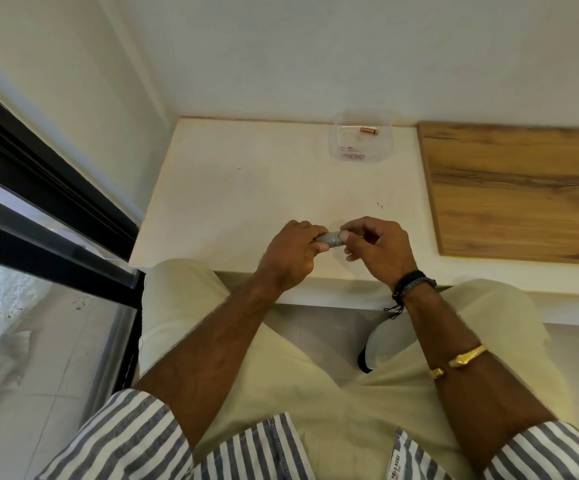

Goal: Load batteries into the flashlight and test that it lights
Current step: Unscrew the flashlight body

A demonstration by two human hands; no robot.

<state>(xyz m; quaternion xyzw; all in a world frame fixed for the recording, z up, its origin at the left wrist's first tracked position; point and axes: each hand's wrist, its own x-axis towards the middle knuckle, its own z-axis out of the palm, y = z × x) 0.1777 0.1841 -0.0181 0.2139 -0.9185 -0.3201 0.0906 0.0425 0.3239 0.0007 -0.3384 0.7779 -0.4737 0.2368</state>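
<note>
A small grey flashlight (328,238) lies crosswise between my hands, just above the near edge of the white table (246,188). My left hand (293,251) is wrapped around its left part, which hides most of the body. My right hand (378,245) pinches the right end with thumb and fingertips. Whether that end is a cap or the head I cannot tell. One copper-coloured battery (369,131) lies in a clear plastic container (362,140) at the back of the table.
A wooden board (520,192) covers the table's right side. White walls close in behind and to the left. A black-framed glass door (45,188) stands at the left. My legs in light trousers are below the table edge.
</note>
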